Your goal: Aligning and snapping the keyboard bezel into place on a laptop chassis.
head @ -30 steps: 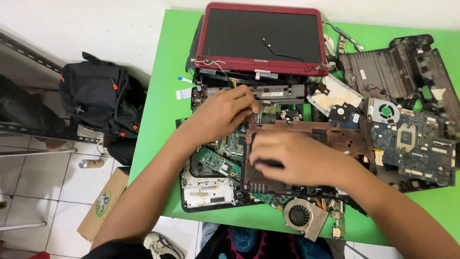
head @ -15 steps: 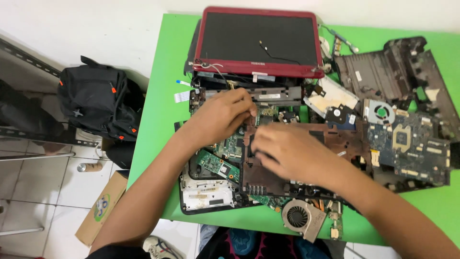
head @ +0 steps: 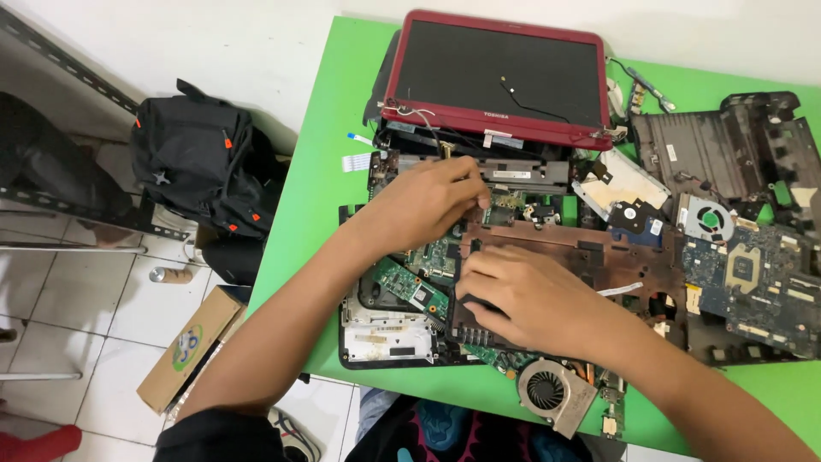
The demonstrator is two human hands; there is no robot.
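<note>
The right hand has been drawn back toward the near left edge of the reddish-brown laptop frame. The left hand has been kept at the frame's far left corner, its fingers curled tighter.

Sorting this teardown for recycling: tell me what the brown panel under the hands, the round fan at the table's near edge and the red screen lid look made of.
Brown panel: probably moulded plastic, matt, with cut-out slots and dusty smears.
Round fan: dark plastic blades in what looks like a bare grey metal housing, dull sheen.
Red screen lid: likely plastic frame, glossy red, around a dark flat screen.
Right hand rests on the panel; left hand works at its far edge.
</note>
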